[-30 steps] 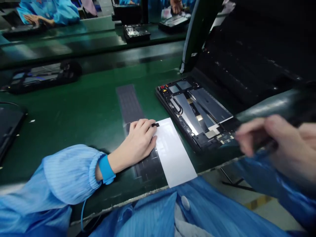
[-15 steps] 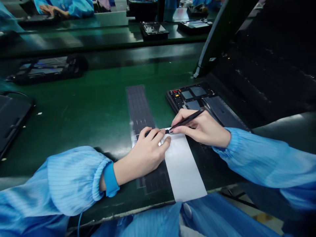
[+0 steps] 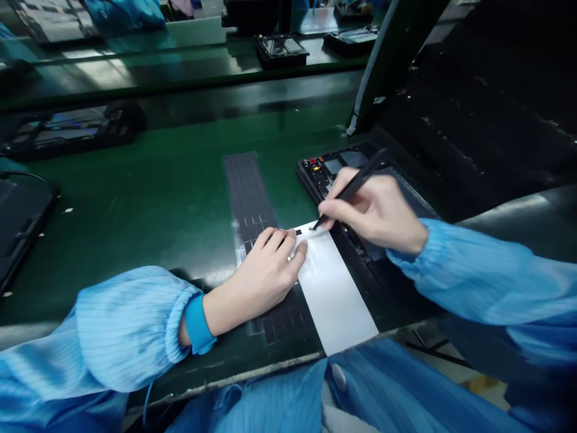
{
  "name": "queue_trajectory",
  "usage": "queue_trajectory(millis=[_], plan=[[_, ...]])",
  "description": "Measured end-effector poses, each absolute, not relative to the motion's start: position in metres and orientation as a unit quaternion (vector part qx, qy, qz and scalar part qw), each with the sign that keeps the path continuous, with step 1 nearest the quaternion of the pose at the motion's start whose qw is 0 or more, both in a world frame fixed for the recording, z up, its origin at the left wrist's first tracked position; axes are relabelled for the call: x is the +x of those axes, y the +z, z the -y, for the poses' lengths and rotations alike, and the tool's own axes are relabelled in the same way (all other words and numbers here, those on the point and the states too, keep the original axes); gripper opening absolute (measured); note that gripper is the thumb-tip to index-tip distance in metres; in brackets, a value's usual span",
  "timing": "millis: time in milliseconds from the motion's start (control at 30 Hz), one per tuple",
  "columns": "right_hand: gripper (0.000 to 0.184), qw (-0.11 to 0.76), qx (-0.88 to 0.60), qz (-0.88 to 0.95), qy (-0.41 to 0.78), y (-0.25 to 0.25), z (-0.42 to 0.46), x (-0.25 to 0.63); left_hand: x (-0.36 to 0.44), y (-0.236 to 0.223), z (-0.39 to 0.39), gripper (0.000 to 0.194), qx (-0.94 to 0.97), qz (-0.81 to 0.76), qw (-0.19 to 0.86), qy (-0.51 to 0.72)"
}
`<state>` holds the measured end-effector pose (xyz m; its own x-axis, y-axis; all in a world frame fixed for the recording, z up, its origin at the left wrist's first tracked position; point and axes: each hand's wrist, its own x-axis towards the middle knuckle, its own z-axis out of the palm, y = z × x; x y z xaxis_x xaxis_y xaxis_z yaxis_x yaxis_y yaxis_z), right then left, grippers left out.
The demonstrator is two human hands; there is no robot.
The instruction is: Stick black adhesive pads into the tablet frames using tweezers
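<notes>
"How is the right hand set?"
"Slim tweezers are pinched in it, their tips just beside a small black piece lying at the far end of a white strip."
"And the left hand?"
"It is loosely curled on the strip, nothing gripped."
"What is held in the open tablet housing?"
"Circuit components are seated in it, towards the far side of the bench."

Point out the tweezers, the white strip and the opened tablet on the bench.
Tweezers (image 3: 367, 171): head view, on the upper shaft.
White strip (image 3: 331, 294): head view, on its middle.
Opened tablet (image 3: 318, 174): head view, on the exposed board near its far left corner.

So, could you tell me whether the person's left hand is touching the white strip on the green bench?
Touching. The head view shows the left hand with its thumb lying on the white strip, near the strip's left edge, with no gap between them.
</notes>
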<state>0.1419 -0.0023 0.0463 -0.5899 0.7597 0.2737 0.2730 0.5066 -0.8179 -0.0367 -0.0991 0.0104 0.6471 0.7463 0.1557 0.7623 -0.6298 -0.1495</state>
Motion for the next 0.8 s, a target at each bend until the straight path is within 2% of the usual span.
queue_trajectory(millis=[133,267,400,533,800], plan=[[0.021,0.424,-0.369,0.748,0.353,0.045,-0.002,0.163,-0.035,0.02,0.089,0.022,-0.898,0.433,0.034,-0.067],[0.025,0.465,-0.377,0.733,0.322,0.031,0.0,0.167,-0.024,0.023,0.065,0.008,-0.875,0.433,-0.025,-0.214],[0.023,0.468,-0.374,0.747,0.288,0.024,0.004,0.166,-0.017,0.013,0.046,0.014,-0.864,0.374,-0.098,-0.322],[0.022,0.458,-0.379,0.753,0.284,0.026,0.004,0.166,-0.019,0.005,0.042,0.018,-0.864,0.357,-0.151,-0.321],[0.023,0.444,-0.367,0.776,0.258,0.027,0.004,0.165,-0.018,0.007,0.044,0.018,-0.87,0.349,-0.163,-0.309]])
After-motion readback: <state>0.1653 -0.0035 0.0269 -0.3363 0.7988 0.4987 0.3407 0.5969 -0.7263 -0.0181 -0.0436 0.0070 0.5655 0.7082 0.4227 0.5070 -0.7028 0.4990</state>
